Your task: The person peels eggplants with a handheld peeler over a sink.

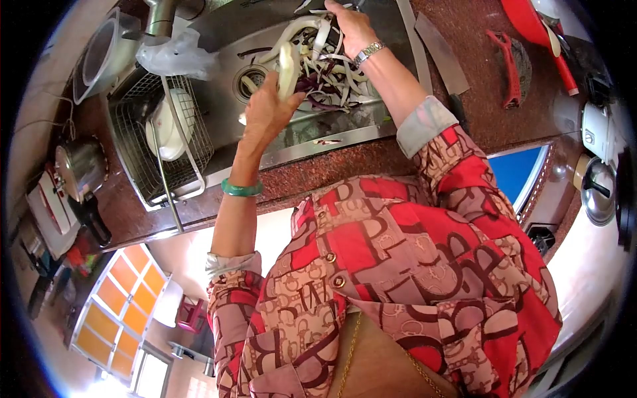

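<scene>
My left hand (265, 114), a green bangle on its wrist, is raised over the steel sink (332, 136) and grips a pale, long vegetable piece (288, 66). My right hand (352, 28), with a metal watch on the wrist, reaches into the far side of the sink. Its fingers are closed on white strips at the top of a pile of purple and white vegetable peelings (328, 76). The pile lies in the basin just right of the drain (251, 79).
A large knife (441, 53) and a red-handled peeler (507, 66) lie on the speckled brown counter right of the sink. At left, a wire dish rack (142, 176) holds a white bowl (169, 123). A steel pot (79, 166) and a crumpled plastic bag (176, 53) are nearby.
</scene>
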`<action>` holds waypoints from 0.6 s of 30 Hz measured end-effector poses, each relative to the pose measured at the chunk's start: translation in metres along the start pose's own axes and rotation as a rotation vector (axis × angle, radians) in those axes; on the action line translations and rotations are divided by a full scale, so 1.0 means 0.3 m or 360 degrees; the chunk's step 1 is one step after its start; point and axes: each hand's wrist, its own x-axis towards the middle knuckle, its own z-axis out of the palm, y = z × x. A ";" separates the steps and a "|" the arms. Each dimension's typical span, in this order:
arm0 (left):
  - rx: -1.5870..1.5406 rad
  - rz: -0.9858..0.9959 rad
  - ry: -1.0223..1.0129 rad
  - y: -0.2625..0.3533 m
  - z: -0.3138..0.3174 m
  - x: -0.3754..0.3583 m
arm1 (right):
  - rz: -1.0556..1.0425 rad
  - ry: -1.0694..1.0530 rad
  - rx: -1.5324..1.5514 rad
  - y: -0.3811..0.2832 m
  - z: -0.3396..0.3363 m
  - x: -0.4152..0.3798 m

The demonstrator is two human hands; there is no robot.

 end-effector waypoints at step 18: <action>-0.1035 -0.0051 -0.0189 -0.014 -0.001 -0.040 | -0.0050 0.0108 -0.0269 -0.028 0.020 0.001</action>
